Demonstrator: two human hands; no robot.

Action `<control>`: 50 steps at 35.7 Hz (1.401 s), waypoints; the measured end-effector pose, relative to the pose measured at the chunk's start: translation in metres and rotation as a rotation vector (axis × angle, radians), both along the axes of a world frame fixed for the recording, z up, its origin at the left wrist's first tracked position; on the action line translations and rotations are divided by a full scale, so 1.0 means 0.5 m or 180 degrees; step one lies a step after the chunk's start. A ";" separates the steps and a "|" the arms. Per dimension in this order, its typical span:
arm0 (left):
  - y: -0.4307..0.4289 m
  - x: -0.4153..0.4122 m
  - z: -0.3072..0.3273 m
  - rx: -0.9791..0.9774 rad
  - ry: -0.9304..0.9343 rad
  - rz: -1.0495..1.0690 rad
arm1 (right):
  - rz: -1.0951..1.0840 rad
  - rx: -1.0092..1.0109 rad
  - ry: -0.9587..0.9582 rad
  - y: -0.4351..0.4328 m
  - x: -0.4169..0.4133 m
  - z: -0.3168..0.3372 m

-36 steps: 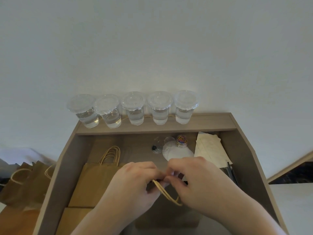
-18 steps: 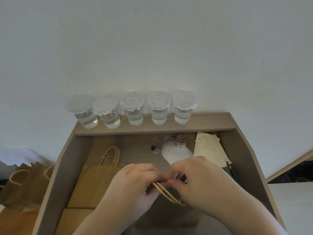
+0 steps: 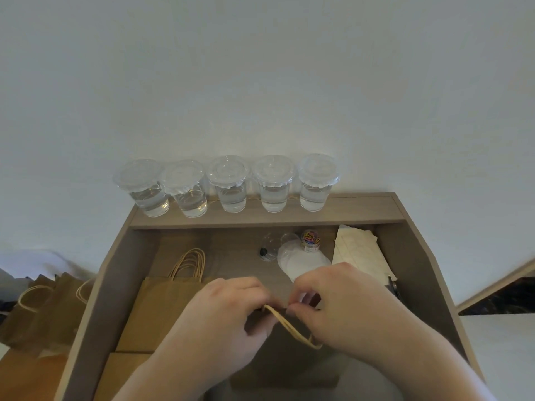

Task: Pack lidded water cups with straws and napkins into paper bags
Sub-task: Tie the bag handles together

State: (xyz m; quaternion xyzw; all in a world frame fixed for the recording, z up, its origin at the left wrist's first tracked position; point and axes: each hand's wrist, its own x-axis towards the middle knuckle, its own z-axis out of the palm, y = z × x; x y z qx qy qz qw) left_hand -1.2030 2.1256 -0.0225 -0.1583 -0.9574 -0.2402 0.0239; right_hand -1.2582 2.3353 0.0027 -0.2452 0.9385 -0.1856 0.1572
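1. Both hands meet over the middle of the desk well. The left hand (image 3: 228, 316) and right hand (image 3: 344, 308) each pinch the twine handle (image 3: 295, 331) of a paper bag (image 3: 283, 371), fingers curled, fingertips almost touching.
2. That bag lies low in the well under the wrists, near the front edge.
3. The left wall (image 3: 115, 285) and right wall (image 3: 422, 285) box the hands in. A flat bag stack (image 3: 162, 311) fills the floor just left of the left hand.
4. Beyond the knuckles there's bare floor (not much!), then white discs (image 3: 304, 263), a clip jar (image 3: 311, 241) and the napkins (image 3: 359, 253) against the right wall.
5. Five lidded cups (image 3: 231, 195) stand in a row on the back shelf (image 3: 364, 209), tight to the wall, well apart from the hands.
6. More bags (image 3: 40, 311) slump outside the left wall.
7. The jar carries a label, too small to read.
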 end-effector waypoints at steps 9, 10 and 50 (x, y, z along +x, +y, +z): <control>-0.002 0.000 -0.013 0.0170 -0.0203 0.0025 | 0.0079 0.0177 0.0051 -0.006 0.001 -0.010; -0.002 0.000 -0.014 0.0192 -0.0194 0.0036 | 0.0094 0.0176 0.0054 -0.006 -0.001 -0.013; -0.056 -0.017 -0.105 0.1950 -0.1098 0.0396 | -0.1484 -0.2506 -0.0700 0.148 0.087 -0.157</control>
